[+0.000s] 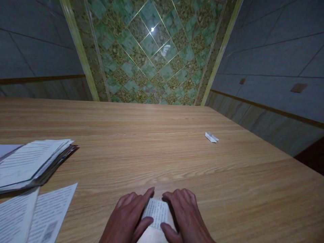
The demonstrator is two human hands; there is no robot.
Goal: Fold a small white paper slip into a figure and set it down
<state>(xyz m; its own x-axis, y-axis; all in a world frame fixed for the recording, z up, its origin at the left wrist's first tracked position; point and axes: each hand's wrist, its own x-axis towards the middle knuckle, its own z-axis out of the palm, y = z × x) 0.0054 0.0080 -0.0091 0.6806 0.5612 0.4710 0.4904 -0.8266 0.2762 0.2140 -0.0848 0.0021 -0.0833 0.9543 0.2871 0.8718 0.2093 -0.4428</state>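
Note:
Near the table's front edge, a partly folded sheet of printed paper lies between my two hands. Its upper part shows lines of small print, while the portion nearest me looks blank. My left hand holds the left side, its thumb resting on the print and its index finger reaching along the upper left edge. On the opposite side my right hand grips the paper, thumb on the lower right and fingers curled at the upper right corner. Parts of the sheet are hidden under both hands.
A small folded paper boat sits at the right on the wooden table. To the left lie a stack of printed papers and loose printed sheets. Beyond the table stands a green tiled wall.

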